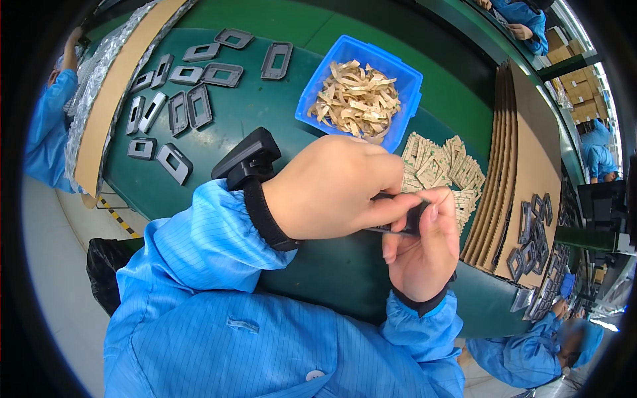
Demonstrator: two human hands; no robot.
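Both my hands meet just in front of the blue bin [405, 79]: left hand [332, 189] and right hand [418, 255] pinch a small dark frame [405, 222]. I judge I'm working its edge; next needs a steady pull. Behind lie grey frames [199, 106].

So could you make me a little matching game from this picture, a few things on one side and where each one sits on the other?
Things:
1. blue bin
2. grey frames
3. small dark part
4. cardboard sheets

Places:
A. pinched between left hand and right hand
B. stacked to the right of the green belt
C. spread at the belt's upper left
D. behind the hands, full of tan strips

Pairs: 1-D, 2-C, 3-A, 4-B
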